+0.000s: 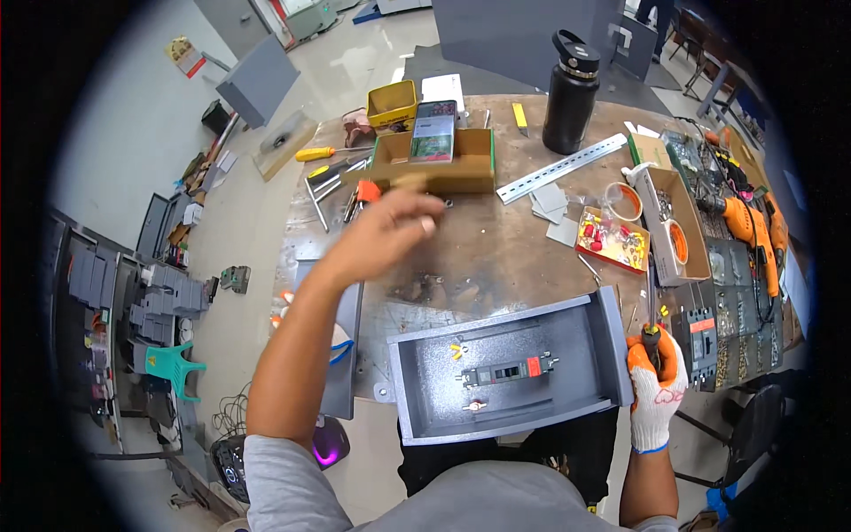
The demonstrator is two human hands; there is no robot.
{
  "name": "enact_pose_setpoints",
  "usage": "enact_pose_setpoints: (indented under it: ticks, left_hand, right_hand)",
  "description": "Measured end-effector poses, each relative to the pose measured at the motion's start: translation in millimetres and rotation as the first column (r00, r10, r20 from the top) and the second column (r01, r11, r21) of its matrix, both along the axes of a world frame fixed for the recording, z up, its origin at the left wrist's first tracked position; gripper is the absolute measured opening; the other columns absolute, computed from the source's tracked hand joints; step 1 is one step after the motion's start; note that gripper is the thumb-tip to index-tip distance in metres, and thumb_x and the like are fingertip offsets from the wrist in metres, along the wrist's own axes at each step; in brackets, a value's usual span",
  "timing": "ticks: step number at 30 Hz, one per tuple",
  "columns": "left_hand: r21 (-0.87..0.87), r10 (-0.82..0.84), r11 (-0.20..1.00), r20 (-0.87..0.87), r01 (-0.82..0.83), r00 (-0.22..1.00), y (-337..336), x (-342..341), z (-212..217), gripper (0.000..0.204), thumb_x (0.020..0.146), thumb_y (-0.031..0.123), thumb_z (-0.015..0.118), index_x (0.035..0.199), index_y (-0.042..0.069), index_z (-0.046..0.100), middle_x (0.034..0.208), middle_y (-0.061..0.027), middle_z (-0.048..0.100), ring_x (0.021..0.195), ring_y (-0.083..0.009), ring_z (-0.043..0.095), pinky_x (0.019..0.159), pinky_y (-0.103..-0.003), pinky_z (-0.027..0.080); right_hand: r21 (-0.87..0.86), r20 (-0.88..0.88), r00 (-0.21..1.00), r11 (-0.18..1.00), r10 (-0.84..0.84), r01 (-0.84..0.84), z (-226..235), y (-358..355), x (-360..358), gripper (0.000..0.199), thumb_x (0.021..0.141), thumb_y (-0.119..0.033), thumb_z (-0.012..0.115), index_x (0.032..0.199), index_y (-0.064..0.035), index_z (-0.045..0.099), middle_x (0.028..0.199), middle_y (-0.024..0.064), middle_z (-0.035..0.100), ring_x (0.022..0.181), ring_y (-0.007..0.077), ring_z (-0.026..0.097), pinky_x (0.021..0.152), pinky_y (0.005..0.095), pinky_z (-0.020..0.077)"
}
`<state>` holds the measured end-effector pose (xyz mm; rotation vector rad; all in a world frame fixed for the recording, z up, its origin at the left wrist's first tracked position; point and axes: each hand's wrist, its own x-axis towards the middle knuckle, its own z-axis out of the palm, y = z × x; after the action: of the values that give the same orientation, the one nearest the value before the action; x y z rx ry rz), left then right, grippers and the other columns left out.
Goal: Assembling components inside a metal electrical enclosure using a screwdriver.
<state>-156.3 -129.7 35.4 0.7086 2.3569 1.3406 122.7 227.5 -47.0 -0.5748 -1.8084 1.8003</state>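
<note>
Two hands work well apart over a cluttered wooden workbench (496,248). The bare left hand (386,232) is stretched forward and blurred, fingers loosely spread and nothing visibly in them, just short of a shallow cardboard tray (474,168) beyond its fingertips, as if reaching among the tools there. The right hand (656,383), in a white knit glove with orange palm, is closed around a screwdriver (651,306) held upright with the shaft pointing away. Just left of that hand, nearest the body, lies a grey metal enclosure (505,368) open side up, so its inside is reachable; a black circuit breaker (507,372) sits at its middle. An orange drill (745,226) rests beyond the right hand.
</note>
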Motion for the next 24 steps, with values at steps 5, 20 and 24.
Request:
enact_pose_setpoints:
  ticks: [5,20,24]
  left_hand:
    - [-0.149,0.018,0.987,-0.255,-0.058,0.967,2,-38,24,0.039,0.102,0.021,0.065,0.136,0.002,0.068,0.159,-0.0207,0.051,0.139,-0.0281,0.057,0.115,-0.041,0.044]
    - [-0.281,0.009,0.816,-0.868,-0.505,0.497,12,-51,-140,0.030,0.096,0.018,0.059,0.119,0.001,0.068,0.102,-0.0265,0.074,0.094,-0.0488,0.071,0.087,-0.056,0.057]
    - [-0.622,-0.044,0.676,-0.570,-0.396,0.821,10,-38,-127,0.030,0.095,0.017,0.060,0.119,0.001,0.067,0.102,-0.0274,0.074,0.093,-0.0487,0.071,0.085,-0.056,0.057]
  right_hand:
    - [0.059,-0.017,0.999,0.998,0.033,-0.032,6,7,-3,0.042,0.093,0.000,0.073,0.134,0.0021,0.066,0.108,0.0094,0.074,0.095,0.0132,0.067,0.086,0.0275,0.0535]
    - [0.375,0.013,0.998,0.925,0.066,-0.066,-4,-6,1,0.045,0.092,-0.002,0.078,0.134,0.0030,0.065,0.113,0.0113,0.074,0.102,0.0165,0.070,0.091,0.0301,0.0566]
    - [0.330,0.015,0.998,0.942,0.066,-0.068,-4,-5,-8,0.045,0.090,-0.004,0.081,0.131,0.0039,0.066,0.115,0.0119,0.072,0.102,0.0184,0.070,0.092,0.0318,0.0557]
